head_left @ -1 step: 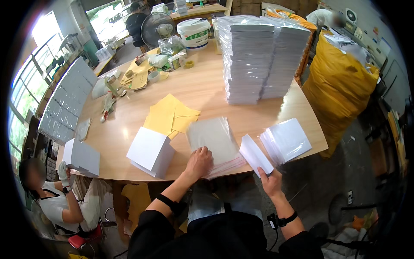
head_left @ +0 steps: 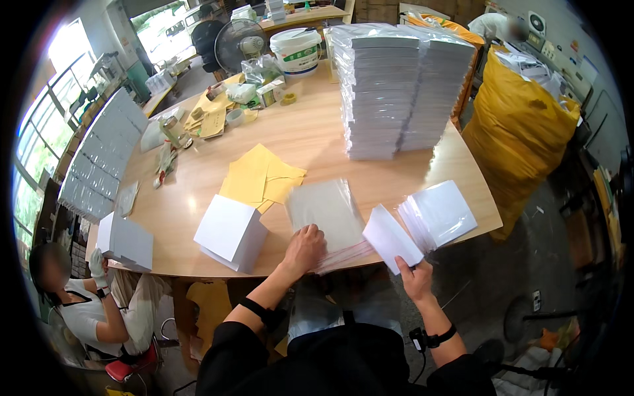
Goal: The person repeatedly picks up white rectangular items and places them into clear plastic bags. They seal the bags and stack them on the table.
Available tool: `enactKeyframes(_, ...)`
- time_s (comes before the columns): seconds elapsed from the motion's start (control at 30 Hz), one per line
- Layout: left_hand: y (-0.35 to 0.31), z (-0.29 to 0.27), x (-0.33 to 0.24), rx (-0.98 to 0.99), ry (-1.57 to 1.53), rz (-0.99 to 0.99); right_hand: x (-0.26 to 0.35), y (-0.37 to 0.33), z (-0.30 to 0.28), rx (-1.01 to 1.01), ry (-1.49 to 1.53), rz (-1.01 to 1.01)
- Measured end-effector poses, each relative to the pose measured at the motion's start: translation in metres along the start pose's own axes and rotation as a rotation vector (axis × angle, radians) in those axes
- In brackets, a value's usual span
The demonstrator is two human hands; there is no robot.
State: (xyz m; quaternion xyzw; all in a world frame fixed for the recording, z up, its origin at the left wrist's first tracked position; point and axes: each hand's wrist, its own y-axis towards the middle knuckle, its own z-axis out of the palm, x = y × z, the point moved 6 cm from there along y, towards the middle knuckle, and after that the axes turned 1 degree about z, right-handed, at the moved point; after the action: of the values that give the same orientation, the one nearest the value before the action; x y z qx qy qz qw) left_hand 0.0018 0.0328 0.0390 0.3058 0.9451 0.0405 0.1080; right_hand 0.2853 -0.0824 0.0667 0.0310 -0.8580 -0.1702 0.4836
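Note:
My left hand (head_left: 306, 249) rests with curled fingers at the left edge of a stack of clear plastic bags (head_left: 327, 208). Its fingertips are partly hidden, but they appear to press on the bag there. In my right hand (head_left: 414, 278) is a thin stack of white paper (head_left: 392, 239), thumb on top, tilted beside the bags' pinkish open edges. A pile of bagged white paper packs (head_left: 444, 214) lies just to its right. Left of my left hand stands a block of white paper (head_left: 231, 231). Yellow envelopes (head_left: 256, 175) lie beyond it.
Tall stacks of wrapped white packs (head_left: 386, 92) stand at the back right. A white bucket (head_left: 295, 53) and a fan (head_left: 241, 46) are at the far side. A large yellow sack (head_left: 518, 138) stands right of the table. At the left, a seated co-worker (head_left: 99, 303) handles white paper.
The white paper in my right hand has turned, so its broad face shows more and it leans closer to the bagged packs. My left hand stays in place.

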Motion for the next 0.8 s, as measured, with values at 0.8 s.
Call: enactKeyframes(0.8,-0.015,-0.015,0.017,-0.308,-0.312,-0.066,-0.007,-0.036,0.12,0.398,1.275,1.067)
